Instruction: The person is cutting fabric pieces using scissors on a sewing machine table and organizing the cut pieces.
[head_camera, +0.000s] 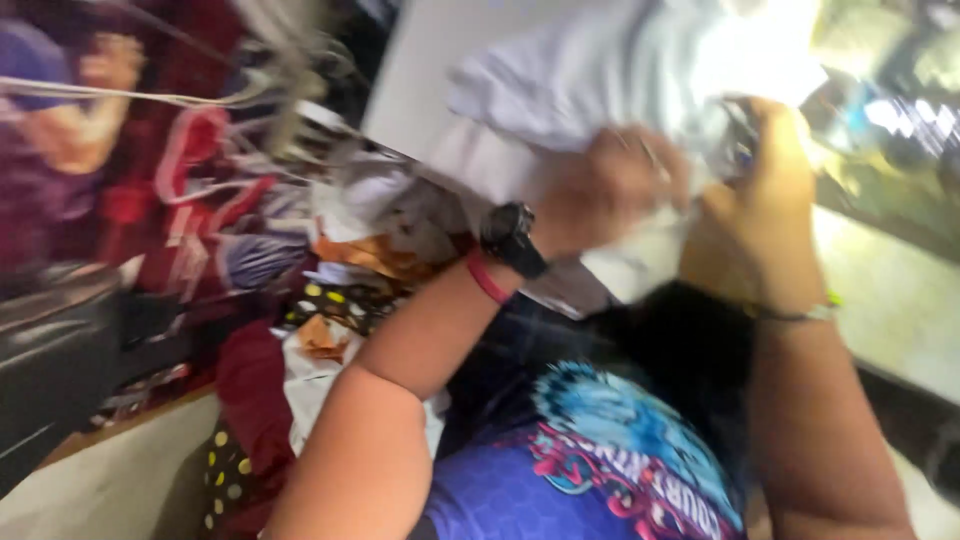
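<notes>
red and purple cloth (150, 200) fills the far left side, all blurry, with pale hangers (215, 150) lying across it. below that is a dark grey thing (60, 370), too blurry to tell what it is. a pale flat surface (110, 480) sits in the bottom left corner.

next comes a messy pile of clothes (340, 280). it has orange, white and dark bits, and one black piece with yellow dots (335, 300). a dark red piece (255, 390) hangs down at the front of the pile, and more dots (228, 470) show under it.

the left arm comes up from the bottom, over the pile. it has a black watch (512, 238) and a pink band (487, 278) on the wrist. the left hand (605, 185) is blurry, but its fingers are curled tight on a white cloth (580, 90). the white cloth is held up high, near the top middle, bunched between both hands.

under the arms is a blue shirt (590, 460) with a light blue and pink print on it. a dark patch (680, 350) sits just above the print.

the right hand (765, 190) is up beside the left hand, close to it. it grips the right end of the same white cloth, where a small dark bit (738, 140) shows. a thin bracelet (795, 313) goes round the right wrist.

bright light shines at the top right, and the things there are too blurry to tell. a pale floor (890, 300) runs down the right edge.
</notes>
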